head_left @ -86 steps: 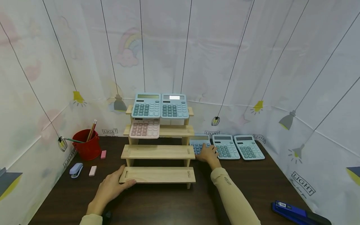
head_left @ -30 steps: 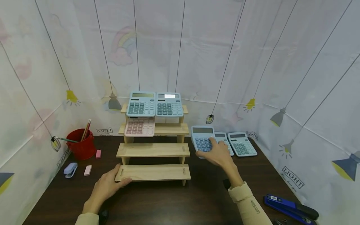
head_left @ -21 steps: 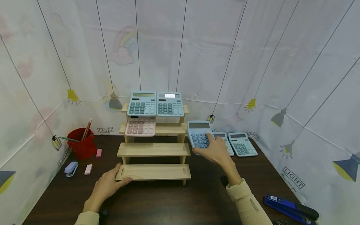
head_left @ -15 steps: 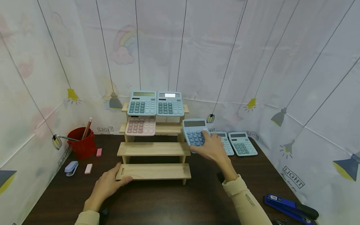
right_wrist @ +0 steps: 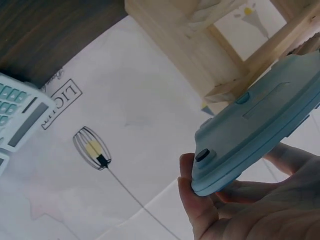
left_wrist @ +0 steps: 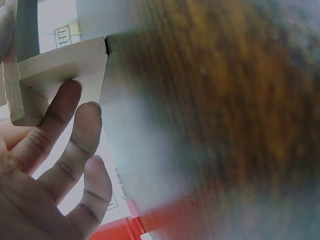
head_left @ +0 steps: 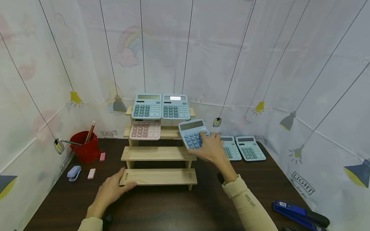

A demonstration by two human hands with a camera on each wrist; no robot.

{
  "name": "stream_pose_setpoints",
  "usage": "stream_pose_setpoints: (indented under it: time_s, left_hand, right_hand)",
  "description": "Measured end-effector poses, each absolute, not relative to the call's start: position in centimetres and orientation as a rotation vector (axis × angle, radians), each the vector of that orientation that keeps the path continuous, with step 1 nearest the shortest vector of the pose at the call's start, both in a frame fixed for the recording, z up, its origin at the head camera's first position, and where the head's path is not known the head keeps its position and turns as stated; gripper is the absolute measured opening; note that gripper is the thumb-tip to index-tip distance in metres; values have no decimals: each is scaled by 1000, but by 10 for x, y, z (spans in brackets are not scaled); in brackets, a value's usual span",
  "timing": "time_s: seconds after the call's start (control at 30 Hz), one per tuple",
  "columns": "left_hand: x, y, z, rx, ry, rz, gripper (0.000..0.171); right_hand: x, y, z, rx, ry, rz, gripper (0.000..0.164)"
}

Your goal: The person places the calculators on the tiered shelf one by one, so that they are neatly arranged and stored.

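My right hand (head_left: 212,150) holds a blue calculator (head_left: 189,128) by its lower right side, raised and tilted, overlapping the right end of the stand's second shelf from the top. The right wrist view shows the underside of this calculator (right_wrist: 255,120), with fingers at its edge. My left hand (head_left: 110,191) grips the left end of the wooden tiered stand (head_left: 159,177) at the lowest shelf, thumb along the front edge. Its fingers (left_wrist: 85,130) reach past the stand's end piece. Two light blue calculators (head_left: 146,106) lean on the top tier; a pink calculator (head_left: 145,131) sits below, at left.
Two more light blue calculators (head_left: 250,148) lie on the dark table, right of the stand. At left are a red bucket (head_left: 85,147) with pencils, a small stapler (head_left: 74,173) and two erasers (head_left: 91,173). A large blue stapler (head_left: 299,215) lies front right.
My right hand has lifted the blue calculator from the table beside the stand and carried it left and up to the second shelf, turning it askew. My left hand stays on the stand.
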State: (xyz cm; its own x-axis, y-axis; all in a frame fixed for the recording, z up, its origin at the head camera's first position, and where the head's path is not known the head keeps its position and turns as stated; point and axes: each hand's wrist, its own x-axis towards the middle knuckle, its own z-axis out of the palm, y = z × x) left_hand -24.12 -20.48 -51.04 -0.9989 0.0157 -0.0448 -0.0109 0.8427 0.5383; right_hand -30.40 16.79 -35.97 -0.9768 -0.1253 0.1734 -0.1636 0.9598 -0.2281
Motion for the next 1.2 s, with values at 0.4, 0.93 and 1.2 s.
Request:
stream_pose_setpoints:
  time_s: [0.4,0.93,1.2]
  left_hand:
    - [-242,-205,-512,5,2968,859,115]
    - [-241,-205,-509,-3,2973,858,115]
    - [-241,-204,-509,-3,2975,872,114]
  right_hand:
    - [-305,142,-359,268,-2937,322,96]
    - [-312,112,-366,232,-2894,310,97]
    - [-316,104,-364,218,-2898,292,99]
